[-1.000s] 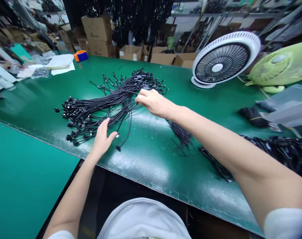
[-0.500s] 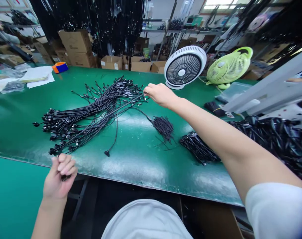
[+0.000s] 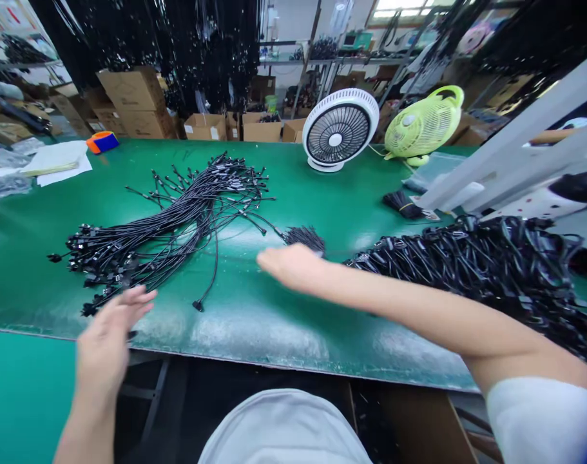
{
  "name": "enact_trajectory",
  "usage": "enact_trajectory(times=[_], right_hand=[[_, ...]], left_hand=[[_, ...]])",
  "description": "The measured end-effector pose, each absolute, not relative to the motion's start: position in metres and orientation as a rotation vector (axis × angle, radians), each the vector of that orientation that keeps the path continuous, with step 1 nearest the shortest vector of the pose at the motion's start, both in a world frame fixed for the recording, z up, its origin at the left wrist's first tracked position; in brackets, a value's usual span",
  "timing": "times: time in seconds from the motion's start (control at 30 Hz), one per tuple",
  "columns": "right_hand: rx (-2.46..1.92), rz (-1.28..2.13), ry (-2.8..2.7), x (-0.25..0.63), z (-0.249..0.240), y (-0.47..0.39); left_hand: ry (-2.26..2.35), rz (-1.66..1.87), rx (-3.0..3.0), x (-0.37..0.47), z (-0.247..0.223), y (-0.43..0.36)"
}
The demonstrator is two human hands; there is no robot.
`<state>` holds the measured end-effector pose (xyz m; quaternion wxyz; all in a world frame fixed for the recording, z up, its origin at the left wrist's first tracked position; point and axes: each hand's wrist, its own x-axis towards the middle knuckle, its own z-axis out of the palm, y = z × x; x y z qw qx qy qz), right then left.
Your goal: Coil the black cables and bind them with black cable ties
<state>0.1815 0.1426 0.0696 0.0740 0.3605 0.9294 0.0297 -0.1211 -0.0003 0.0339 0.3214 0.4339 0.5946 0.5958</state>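
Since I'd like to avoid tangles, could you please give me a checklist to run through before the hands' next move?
1. Left hand's grip: cannot tell; blurred.
2. Right hand's grip: cannot tell; blurred.
3. Large cable pile resting on the green table: ok.
4. All connectors gathered together: not ok; one black connector lies apart.
5. White fan standing apart from the cable pile: ok.

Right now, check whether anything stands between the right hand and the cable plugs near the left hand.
One stray cable lies across the green tabletop between the right hand and those plugs; nothing upright shows there.
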Motion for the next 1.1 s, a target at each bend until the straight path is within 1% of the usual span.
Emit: enact_trajectory(times=[0.03, 0.1, 0.13, 0.2, 0.3, 0.37, 0.43, 0.53, 0.63, 0.7, 0.77, 0.87, 0.97, 1.03, 1.1], right_hand=[[0.89, -0.023, 2.861, 0.172, 0.069, 0.12], [0.717, -0.154, 2.951, 0.159, 0.074, 0.092], [0.739, -0.176, 2.981, 0.156, 0.078, 0.087], [0.938, -0.151, 2.995, 0.161, 0.084, 0.096], [1.181, -0.172, 2.99, 0.188, 0.076, 0.128], [1.194, -0.35, 3.014, 0.211, 0.059, 0.142], [1.198, -0.598, 3.032, 0.23, 0.038, 0.145], [1.35, -0.857, 3.035, 0.25, 0.012, 0.138], [1.583, -0.853, 3.022, 0.265, -0.003, 0.135], [1.704, -0.754, 3.028, 0.273, -0.008, 0.136], [1.727, -0.637, 3.053, 0.278, -0.009, 0.136], [1.602, -0.382, 3.075, 0.279, -0.003, 0.122], [1.343, -0.141, 3.118, 0.271, 0.014, 0.097], [1.031, -0.223, 3.199, 0.262, 0.031, 0.08], [0.689, -0.51, 3.226, 0.251, 0.049, 0.066]], left_hand=[[1.583, 1.418, 1.263, -0.103, 0.028, 0.002], [1.47, 1.11, 1.453, -0.067, 0.017, 0.007], [1.396, 1.006, 1.454, -0.052, 0.012, 0.009], [1.25, 0.934, 1.305, -0.037, 0.005, 0.01], [1.023, 0.95, 0.951, -0.046, 0.005, 0.007], [0.859, 1.042, 0.702, -0.063, 0.013, 0.006], [0.729, 1.233, 0.471, -0.078, 0.023, 0.006], [0.636, 1.482, 0.243, -0.091, 0.034, 0.007], [0.652, 1.494, 0.186, -0.094, 0.036, 0.008], [0.674, 1.466, 0.199, -0.095, 0.035, 0.007], [0.694, 1.46, 0.225, -0.096, 0.035, 0.005], [0.761, 1.458, 0.302, -0.095, 0.037, 0.006], [0.876, 1.44, 0.418, -0.088, 0.037, 0.01], [0.984, 1.437, 0.485, -0.079, 0.035, 0.015], [1.076, 1.423, 0.562, -0.068, 0.031, 0.019]])
